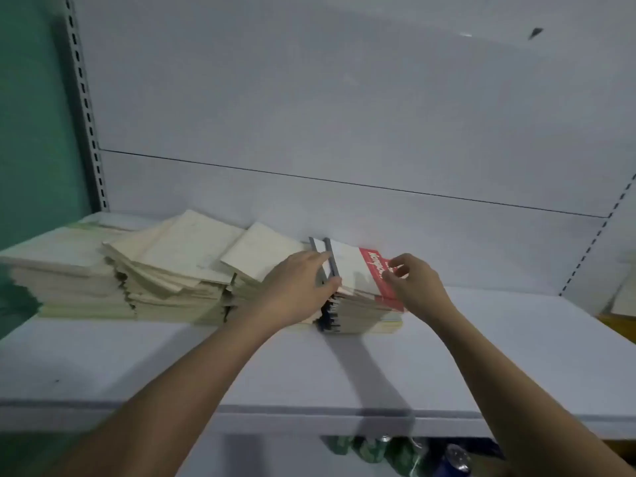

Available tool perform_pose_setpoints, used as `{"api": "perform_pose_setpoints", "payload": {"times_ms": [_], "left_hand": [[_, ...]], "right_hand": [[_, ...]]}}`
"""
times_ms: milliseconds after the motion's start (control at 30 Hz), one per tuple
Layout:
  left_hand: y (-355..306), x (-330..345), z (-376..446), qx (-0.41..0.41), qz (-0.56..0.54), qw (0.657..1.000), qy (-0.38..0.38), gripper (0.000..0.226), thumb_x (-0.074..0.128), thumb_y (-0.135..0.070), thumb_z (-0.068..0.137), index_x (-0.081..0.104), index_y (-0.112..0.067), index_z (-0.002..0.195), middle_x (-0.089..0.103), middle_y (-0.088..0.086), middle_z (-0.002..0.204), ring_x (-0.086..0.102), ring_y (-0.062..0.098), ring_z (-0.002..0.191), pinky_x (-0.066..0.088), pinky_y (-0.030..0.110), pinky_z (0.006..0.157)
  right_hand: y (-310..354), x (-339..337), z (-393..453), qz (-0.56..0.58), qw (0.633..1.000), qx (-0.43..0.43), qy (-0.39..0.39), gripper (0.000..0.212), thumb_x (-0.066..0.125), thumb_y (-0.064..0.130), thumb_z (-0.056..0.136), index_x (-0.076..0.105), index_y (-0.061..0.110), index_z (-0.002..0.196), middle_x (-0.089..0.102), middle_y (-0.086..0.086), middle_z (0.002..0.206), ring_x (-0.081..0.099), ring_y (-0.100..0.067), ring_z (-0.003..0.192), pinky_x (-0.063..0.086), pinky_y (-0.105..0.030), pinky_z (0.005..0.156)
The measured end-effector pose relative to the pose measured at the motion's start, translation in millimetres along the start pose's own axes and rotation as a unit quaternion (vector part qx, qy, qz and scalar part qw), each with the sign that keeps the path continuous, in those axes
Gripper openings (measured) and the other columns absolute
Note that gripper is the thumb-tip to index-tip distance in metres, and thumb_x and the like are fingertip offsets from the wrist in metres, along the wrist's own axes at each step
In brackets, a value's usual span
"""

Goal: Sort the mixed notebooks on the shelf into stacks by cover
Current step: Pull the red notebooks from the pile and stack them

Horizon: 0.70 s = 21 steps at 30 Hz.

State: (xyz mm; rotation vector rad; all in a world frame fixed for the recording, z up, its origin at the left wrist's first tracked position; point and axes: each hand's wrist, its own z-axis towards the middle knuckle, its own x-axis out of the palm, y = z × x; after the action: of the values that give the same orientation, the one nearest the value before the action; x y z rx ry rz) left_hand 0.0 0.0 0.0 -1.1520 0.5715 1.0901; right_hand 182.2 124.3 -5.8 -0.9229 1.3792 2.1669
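Notebooks sit at the far edge of the shelf [481,356]. Left: cream-cover stacks [165,280], several deep but skewed. Right: a stack topped by a white-and-red notebook [358,270]. Left hand [303,287] rests with fingers straight against its dark spine; right hand [413,280] pinches its red edge. Sorting looks well advanced; squaring up remains.

Bare forearms (no sleeves visible)
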Motion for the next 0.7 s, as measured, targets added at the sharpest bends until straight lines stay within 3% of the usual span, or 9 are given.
{"api": "perform_pose_setpoints", "payload": {"times_ms": [100,200,267,367,433,567,633,700], "left_hand": [[9,15,25,-0.024,-0.028,0.999,0.032,0.057,0.047,-0.048,0.096,0.036,-0.028,0.148,0.036,-0.01,0.153,0.033,0.011,0.139,0.032,0.034,0.109],[15,27,43,-0.039,-0.073,0.996,0.046,0.053,0.052,-0.047,0.094,0.044,-0.029,0.143,0.045,-0.01,0.148,0.044,0.011,0.13,0.037,0.032,0.107],[16,32,49,-0.047,-0.086,0.994,0.042,0.051,0.053,-0.044,0.095,0.046,-0.027,0.143,0.046,-0.01,0.147,0.045,0.011,0.129,0.035,0.026,0.103],[17,38,52,-0.057,-0.075,0.995,0.026,0.048,0.052,-0.039,0.097,0.046,-0.024,0.142,0.047,-0.009,0.145,0.044,0.011,0.128,0.032,0.02,0.096],[17,41,53,-0.072,-0.07,0.995,0.011,0.047,0.051,-0.039,0.098,0.048,-0.021,0.142,0.048,-0.007,0.144,0.043,0.011,0.13,0.031,0.02,0.098],[8,46,57,-0.088,-0.036,0.995,-0.024,0.045,0.051,-0.039,0.097,0.052,-0.02,0.138,0.051,-0.005,0.141,0.043,0.013,0.13,0.033,0.027,0.104],[-1,45,61,-0.101,-0.046,0.991,-0.076,0.044,0.053,-0.037,0.097,0.055,-0.017,0.136,0.055,-0.004,0.137,0.044,0.015,0.128,0.033,0.029,0.106],[-11,40,67,-0.142,-0.128,0.974,-0.123,0.044,0.055,-0.041,0.095,0.058,-0.016,0.132,0.061,-0.005,0.127,0.053,0.014,0.119,0.039,0.03,0.104]], "right_hand": [[-14,7,26,-0.03,0.997,0.063,-0.019,0.035,0.06,0.031,0.089,0.059,0.009,0.116,0.062,-0.003,0.099,0.059,-0.019,0.082,0.047,-0.029,0.063],[-30,19,45,0.001,0.993,0.115,0.02,0.051,0.071,0.041,0.08,0.055,0.009,0.117,0.061,-0.009,0.109,0.063,-0.024,0.09,0.053,-0.036,0.072],[-39,20,54,0.048,0.987,0.144,0.049,0.056,0.079,0.043,0.074,0.053,0.011,0.111,0.061,-0.006,0.105,0.064,-0.023,0.091,0.056,-0.039,0.076],[-47,12,59,0.106,0.975,0.17,0.098,0.038,0.082,0.036,0.075,0.055,0.013,0.087,0.062,0.001,0.084,0.062,-0.016,0.079,0.051,-0.03,0.067],[-52,5,61,0.106,0.973,0.163,0.122,0.032,0.081,0.031,0.078,0.057,0.01,0.076,0.065,-0.002,0.08,0.063,-0.017,0.075,0.051,-0.03,0.068],[-66,-11,65,0.101,0.983,0.129,0.079,0.021,0.071,0.023,0.088,0.054,0.01,0.088,0.066,-0.004,0.088,0.065,-0.017,0.076,0.05,-0.029,0.062],[-67,-20,66,0.238,0.962,0.129,0.043,0.021,0.064,0.016,0.093,0.049,0.007,0.104,0.066,-0.01,0.1,0.068,-0.02,0.08,0.053,-0.029,0.06],[-61,-27,64,0.362,0.922,0.128,0.046,0.026,0.061,0.013,0.095,0.046,0.002,0.113,0.067,-0.012,0.104,0.071,-0.021,0.081,0.055,-0.03,0.061]]}}
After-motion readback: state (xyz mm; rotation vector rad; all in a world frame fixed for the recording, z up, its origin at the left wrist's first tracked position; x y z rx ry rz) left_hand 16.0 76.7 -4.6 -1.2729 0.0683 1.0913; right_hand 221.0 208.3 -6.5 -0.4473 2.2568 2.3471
